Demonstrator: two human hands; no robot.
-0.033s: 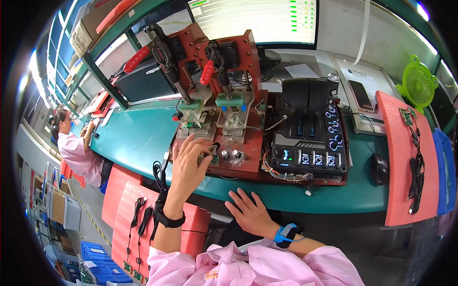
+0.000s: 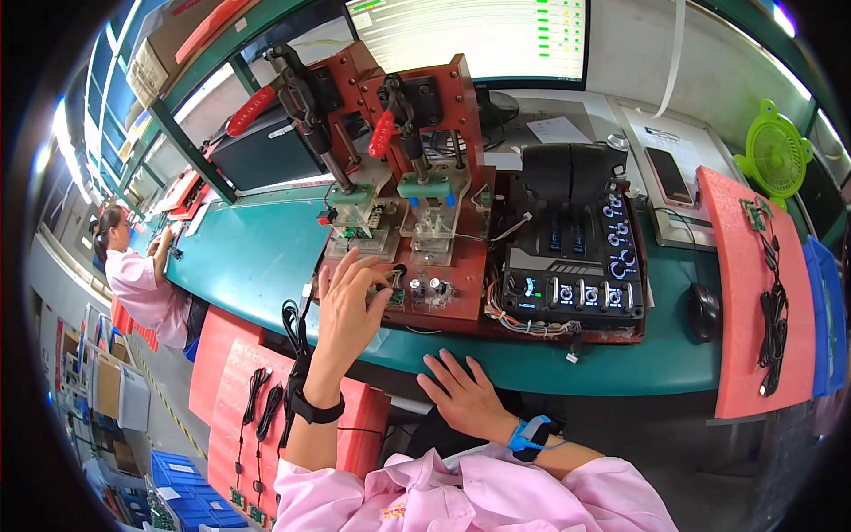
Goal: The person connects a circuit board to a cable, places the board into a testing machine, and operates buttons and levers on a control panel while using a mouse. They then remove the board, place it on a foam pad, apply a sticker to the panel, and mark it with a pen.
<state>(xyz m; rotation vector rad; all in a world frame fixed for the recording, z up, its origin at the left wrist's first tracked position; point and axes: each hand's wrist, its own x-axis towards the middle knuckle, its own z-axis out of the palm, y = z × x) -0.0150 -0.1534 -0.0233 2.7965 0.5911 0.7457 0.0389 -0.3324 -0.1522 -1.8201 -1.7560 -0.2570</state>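
My left hand (image 2: 350, 306) reaches over the front left of the red test fixture (image 2: 465, 257). Its thumb and forefinger curl together at a small circuit board (image 2: 398, 293) beside a dark wire; what lies between the fingertips is hidden. Two silver knobs (image 2: 425, 285) stand just right of that hand. At the table's front edge, my right hand (image 2: 465, 395) rests with its fingers spread and holds nothing. Two toggle clamps with red handles, the nearer one a red grip (image 2: 382, 134), press green blocks onto clear plates. To the right sits a black control panel (image 2: 572, 266) with lit knobs and a twin lever.
A lit monitor (image 2: 479, 40) stands behind the fixture. Right lie a black mouse (image 2: 705, 312), a phone (image 2: 669, 175), a pink foam sheet (image 2: 722, 355) with a cabled board, and a green fan (image 2: 776, 155). Cables lie on pink foam (image 2: 301, 381) at left. A co-worker (image 2: 142, 275) sits far left.
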